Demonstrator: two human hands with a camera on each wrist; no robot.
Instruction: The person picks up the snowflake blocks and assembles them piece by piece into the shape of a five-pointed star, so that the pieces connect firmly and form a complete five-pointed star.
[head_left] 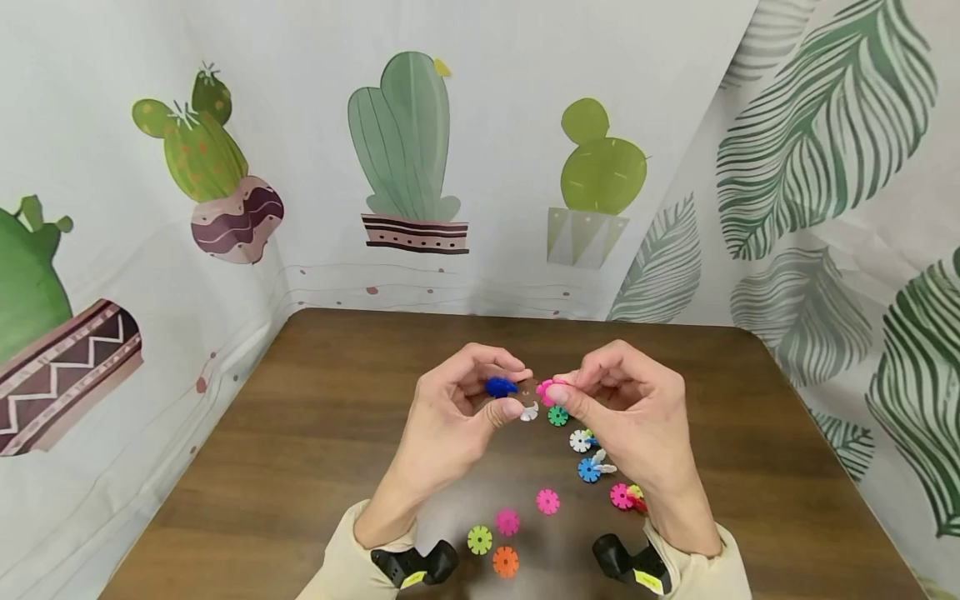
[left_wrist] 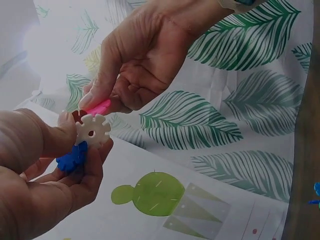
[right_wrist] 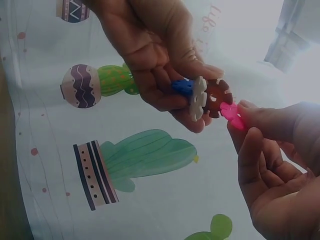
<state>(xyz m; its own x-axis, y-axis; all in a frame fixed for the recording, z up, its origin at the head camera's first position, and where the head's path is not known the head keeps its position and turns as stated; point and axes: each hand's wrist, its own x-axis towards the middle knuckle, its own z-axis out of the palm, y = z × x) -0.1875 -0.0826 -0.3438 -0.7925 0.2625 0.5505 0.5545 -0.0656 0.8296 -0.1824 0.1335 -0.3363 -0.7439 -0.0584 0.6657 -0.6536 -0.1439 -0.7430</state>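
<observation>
Above the wood-grained table [head_left: 300, 417], the left hand [head_left: 453, 412] curls round joined discs [left_wrist: 101, 131] (flower-notched, smooth, plastic-looking) in blue, white and brown. The right hand [head_left: 641, 412] pinches a pink disc [right_wrist: 232, 114] against the brown one's toothed edge.

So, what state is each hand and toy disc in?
Left hand: gripping three joined discs
Right hand: pinching a pink disc
Blue disc, white disc, brown disc: joined, held up
Pink disc: at brown disc's edge; unclear if slotted
Lime disc: flat on table, loose
Orange disc: flat on table, loose
Other pink discs: flat on table, loose
Green disc: flat, seemingly loose
Clusters at right: seemingly joined
</observation>
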